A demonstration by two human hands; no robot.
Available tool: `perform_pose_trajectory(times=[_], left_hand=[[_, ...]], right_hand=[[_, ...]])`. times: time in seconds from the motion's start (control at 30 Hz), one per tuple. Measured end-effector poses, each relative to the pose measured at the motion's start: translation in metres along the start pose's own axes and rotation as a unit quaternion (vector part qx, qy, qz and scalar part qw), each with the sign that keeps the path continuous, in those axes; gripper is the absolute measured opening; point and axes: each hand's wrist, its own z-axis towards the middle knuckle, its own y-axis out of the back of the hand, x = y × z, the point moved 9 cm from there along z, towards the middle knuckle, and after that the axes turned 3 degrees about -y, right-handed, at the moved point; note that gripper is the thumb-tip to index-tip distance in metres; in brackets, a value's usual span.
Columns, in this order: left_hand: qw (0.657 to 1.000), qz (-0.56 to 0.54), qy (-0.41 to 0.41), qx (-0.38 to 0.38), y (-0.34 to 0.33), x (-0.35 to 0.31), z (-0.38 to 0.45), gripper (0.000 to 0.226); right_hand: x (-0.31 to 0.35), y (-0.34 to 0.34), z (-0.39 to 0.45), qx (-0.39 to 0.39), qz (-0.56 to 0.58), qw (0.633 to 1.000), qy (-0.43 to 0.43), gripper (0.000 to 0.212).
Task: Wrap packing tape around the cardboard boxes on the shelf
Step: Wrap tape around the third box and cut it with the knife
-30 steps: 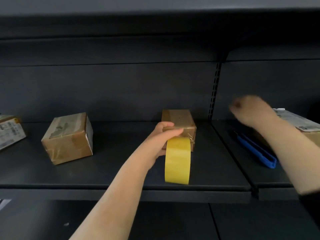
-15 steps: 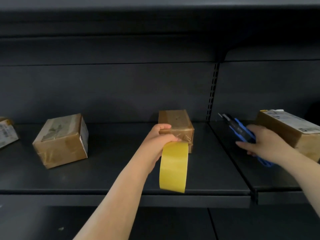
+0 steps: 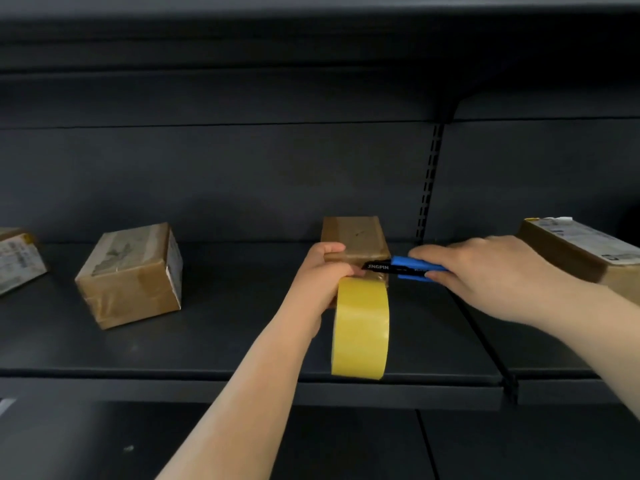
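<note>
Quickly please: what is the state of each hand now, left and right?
Left hand: grips the middle box, tape roll hanging below.
Right hand: holds the blue utility knife.

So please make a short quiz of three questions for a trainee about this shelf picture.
1. True or false: the left hand holds the yellow tape roll against the middle box.
2. Which tool does the right hand hold? A) scissors B) blue utility knife C) marker
3. Fill in: the tool's black tip points toward the ____ hand.

Key: 1 true; 2 B; 3 left.
</note>
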Motion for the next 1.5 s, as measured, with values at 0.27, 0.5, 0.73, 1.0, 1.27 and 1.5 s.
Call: perform_pose_trajectory(times=[0.27,0.5,0.73,1.0,1.27,1.5], left_hand=[[1.0,0.013,0.008,0.003,-0.001,0.0,0.001,0.045],[1.0,-0.003,0.022,-0.005,-0.002,0.002,0.003,0.048],[0.999,-0.028,0.022,-0.015,0.003,0.004,0.006,0.047],[0.999,-0.001,0.032,-0.034,0.005,0.006,0.013,0.05],[0.999,0.002,0.04,-0.03,0.004,0.002,0.008,0.054],[1.0,0.013,0.016,0.005,0.003,-0.007,-0.003,0.046]], right_hand=[[0.001,0.005,-0.005,0.007,0.029,0.999,0.023,0.039],[0.011,-0.005,0.001,0.001,-0.04,0.998,0.053,0.04],[0.006,-0.031,-0.005,0.055,-0.131,0.986,0.082,0.045],[-0.051,-0.068,-0.022,0.151,0.171,0.97,-0.086,0.027],[-0.031,-0.036,0.011,-0.054,0.256,0.961,-0.086,0.064],[0.046,-0.06,0.082,0.06,0.21,0.975,0.044,0.067]])
